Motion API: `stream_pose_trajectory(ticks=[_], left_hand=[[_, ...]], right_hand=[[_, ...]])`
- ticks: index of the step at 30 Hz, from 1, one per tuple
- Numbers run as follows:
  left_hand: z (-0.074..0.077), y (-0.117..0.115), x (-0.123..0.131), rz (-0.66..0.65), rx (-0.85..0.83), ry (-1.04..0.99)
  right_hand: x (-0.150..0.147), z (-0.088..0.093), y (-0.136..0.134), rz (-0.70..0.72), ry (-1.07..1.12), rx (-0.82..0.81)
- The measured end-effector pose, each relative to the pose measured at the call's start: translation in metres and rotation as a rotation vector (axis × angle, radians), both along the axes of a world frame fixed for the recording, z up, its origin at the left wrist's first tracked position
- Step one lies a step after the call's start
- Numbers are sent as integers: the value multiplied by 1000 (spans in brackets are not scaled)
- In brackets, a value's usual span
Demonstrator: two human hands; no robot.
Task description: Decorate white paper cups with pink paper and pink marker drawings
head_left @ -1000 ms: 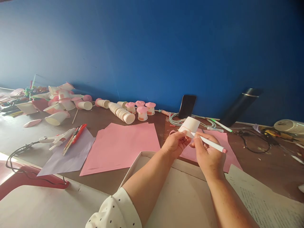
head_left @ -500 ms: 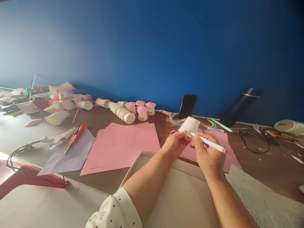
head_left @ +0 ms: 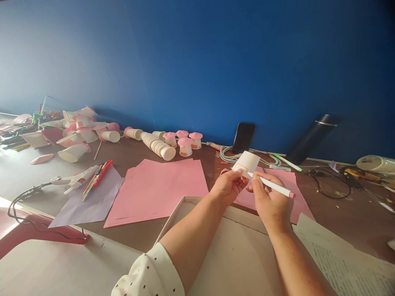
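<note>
Left hand (head_left: 227, 188) is gripping tilted paper cup (head_left: 248, 159); right hand (head_left: 273, 203) is grasping white marker (head_left: 275, 186), tip pointing toward cup.

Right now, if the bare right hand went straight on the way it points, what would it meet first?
Probably the small white paper cup in the left hand: the slim white pink-ended marker that the right hand holds points at it. Depth is unclear, so the left hand might come first.
</note>
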State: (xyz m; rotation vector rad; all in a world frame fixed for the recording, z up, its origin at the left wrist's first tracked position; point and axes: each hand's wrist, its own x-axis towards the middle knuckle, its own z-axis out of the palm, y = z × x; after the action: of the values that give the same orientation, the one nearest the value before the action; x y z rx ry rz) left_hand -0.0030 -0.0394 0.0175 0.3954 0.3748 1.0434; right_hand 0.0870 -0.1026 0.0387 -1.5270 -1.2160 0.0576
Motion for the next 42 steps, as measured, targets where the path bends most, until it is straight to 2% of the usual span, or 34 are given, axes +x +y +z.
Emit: stream_pose_trajectory(ticks=[42], left_hand=[[3, -1, -1, 27, -30, 17]], right_hand=[[1, -5, 1, 42, 3, -54]])
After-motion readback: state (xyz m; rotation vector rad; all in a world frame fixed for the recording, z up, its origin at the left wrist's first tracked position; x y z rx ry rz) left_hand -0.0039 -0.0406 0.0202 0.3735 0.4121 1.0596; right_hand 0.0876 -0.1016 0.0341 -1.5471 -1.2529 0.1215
